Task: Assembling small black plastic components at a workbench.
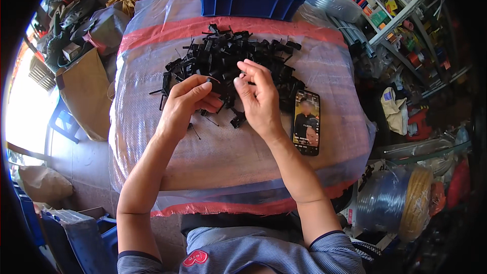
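A heap of small black plastic parts (203,53), several with thin rods or wires sticking out, lies on the covered work surface (147,147). Over the heap's near left side, my left hand (185,102) pinches a small black part between thumb and forefinger; most of it is hidden by the fingers. My right hand (259,102) hovers just to the right, fingers bent and thumb apart from the forefinger, with nothing visible between them. One loose black part (237,118) rests below, between the two hands.
A blue crate (248,2) of black parts stands at the far edge. Right of the heap lies a phone (307,122) with its screen lit. Clear tubing coils (332,2) sit far right, wrapped spools (390,200) near right, and a cardboard box (83,94) at left.
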Demonstrator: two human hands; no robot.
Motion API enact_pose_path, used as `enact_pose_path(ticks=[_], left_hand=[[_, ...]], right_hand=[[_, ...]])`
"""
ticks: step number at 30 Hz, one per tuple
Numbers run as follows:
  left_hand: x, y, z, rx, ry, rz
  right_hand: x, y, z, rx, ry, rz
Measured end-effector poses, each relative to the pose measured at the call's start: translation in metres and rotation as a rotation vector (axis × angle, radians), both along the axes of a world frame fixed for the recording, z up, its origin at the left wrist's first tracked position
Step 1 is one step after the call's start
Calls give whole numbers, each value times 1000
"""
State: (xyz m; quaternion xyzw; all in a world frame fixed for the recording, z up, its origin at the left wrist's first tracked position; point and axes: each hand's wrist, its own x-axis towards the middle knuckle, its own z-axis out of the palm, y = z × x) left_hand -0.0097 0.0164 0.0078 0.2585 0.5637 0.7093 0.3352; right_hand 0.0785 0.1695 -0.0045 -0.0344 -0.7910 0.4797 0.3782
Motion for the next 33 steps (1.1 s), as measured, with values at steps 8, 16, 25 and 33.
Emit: enact_pose_path(ticks=[8, 16, 25, 33], left_hand=[[8, 5, -3, 99, -59, 54], [15, 5, -8, 26, 46, 149], [30, 4, 2, 2, 970, 369], [32, 3, 4, -46, 1026, 386]], right_hand=[[3, 0, 9, -468, -63, 237], [5, 1, 10, 36, 93, 239], [4, 9, -2, -886, -225, 706], [1, 0, -11, -1096, -142, 720]])
